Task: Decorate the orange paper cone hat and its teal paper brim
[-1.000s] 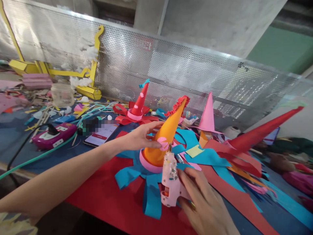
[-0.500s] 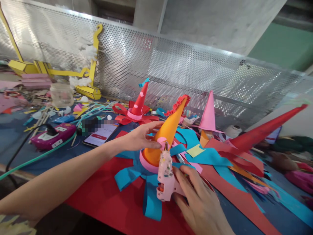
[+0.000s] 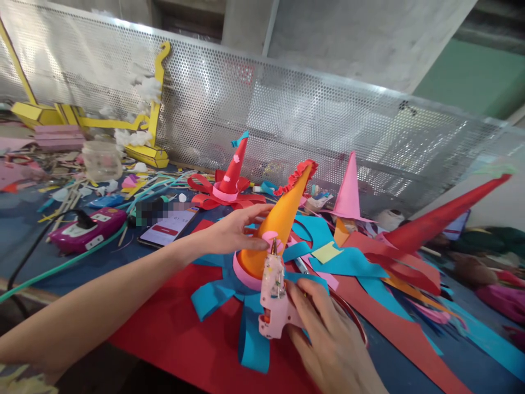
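Observation:
An orange paper cone hat [image 3: 281, 221] with a crinkled red trim and a pink band stands in the middle, with blue paper loops [image 3: 254, 334] around its base. My left hand [image 3: 240, 227] grips it from the left, the thumb on the front beside a small pink paper piece [image 3: 271, 238] and the other fingers partly hidden behind the cone. A pink hot glue gun [image 3: 273, 298] is held by its handle in my right hand [image 3: 328, 334]. Its nozzle points up at the pink piece; whether they touch I cannot tell.
Red paper [image 3: 164, 323] lies under the hat. Behind stand a red cone hat [image 3: 233, 175] and a pink one [image 3: 347, 191]. A phone [image 3: 169, 227] and a purple power strip [image 3: 88, 230] with cords lie left. Blue paper strips [image 3: 348, 262] and a long red cone [image 3: 447, 216] are right.
The glue gun and my right hand have shifted slightly to the left. My left hand keeps its grip on the orange cone hat.

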`<state>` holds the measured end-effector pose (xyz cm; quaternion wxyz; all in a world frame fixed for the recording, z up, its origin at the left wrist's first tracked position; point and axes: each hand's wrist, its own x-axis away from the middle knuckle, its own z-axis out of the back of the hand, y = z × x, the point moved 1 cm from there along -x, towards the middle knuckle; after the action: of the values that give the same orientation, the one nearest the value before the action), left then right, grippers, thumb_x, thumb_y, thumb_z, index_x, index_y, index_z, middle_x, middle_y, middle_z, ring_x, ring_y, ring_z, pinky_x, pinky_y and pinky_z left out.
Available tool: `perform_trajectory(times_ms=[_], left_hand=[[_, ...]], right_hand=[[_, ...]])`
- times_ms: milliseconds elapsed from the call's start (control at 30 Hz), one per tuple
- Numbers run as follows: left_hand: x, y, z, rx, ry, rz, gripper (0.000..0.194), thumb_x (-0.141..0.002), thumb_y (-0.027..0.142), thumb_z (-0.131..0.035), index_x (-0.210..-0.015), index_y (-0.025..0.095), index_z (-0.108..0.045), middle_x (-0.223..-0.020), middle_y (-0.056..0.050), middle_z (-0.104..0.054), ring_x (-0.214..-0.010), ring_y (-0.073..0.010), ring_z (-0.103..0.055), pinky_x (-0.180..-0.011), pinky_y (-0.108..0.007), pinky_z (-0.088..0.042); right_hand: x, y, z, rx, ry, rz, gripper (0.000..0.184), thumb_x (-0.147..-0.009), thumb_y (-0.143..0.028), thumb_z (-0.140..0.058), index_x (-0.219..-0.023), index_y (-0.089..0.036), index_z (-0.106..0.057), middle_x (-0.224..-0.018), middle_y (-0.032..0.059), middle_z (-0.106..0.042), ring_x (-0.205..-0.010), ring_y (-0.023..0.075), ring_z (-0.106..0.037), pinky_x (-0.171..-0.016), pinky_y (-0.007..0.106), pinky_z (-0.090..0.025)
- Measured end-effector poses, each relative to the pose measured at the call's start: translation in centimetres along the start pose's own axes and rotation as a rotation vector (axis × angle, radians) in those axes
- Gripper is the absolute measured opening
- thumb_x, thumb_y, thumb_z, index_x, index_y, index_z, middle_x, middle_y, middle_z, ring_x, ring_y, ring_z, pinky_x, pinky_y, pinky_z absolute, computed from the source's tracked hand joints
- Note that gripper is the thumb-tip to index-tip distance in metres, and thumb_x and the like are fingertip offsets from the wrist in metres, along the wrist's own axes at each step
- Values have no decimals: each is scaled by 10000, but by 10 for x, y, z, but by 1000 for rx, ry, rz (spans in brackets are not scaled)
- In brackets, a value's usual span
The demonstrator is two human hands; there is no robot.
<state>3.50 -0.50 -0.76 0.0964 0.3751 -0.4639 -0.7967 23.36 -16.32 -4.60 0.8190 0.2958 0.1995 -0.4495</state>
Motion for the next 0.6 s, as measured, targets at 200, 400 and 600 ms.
perform_trajectory(times_ms=[200, 400, 600], left_hand=[[0, -1, 0, 3, 5, 4, 623, -813, 222, -731, -1382, 253, -480, -1300, -118, -595, -1257, -300, -539, -943, -437, -512], [1, -1, 0, 12, 8, -7, 603, -807, 198, -726, -1363, 258, -503, -1247, -96, -626, -1234, -283, -560, -998, -450, -476], [1, 2, -1, 16, -3, 11, 619, -809, 199, -726, -1376, 235, -481, -1305, -124, -594, -1255, -299, -537, -933, -424, -509]], right_hand=[[2, 0, 8, 53, 68, 14, 368, -870, -116, -412, -1209, -72, -549, -1059, 178, -623, -883, 271, -685, -649, 363, -594], [3, -5, 3, 4, -6, -3, 382, -854, -108, -421, -1213, -87, -549, -1101, 179, -613, -869, 272, -686, -681, 389, -609], [8, 2, 7, 68, 80, -19, 342, -914, -144, -403, -1226, -77, -528, -1091, 173, -582, -954, 276, -646, -685, 355, -593]])
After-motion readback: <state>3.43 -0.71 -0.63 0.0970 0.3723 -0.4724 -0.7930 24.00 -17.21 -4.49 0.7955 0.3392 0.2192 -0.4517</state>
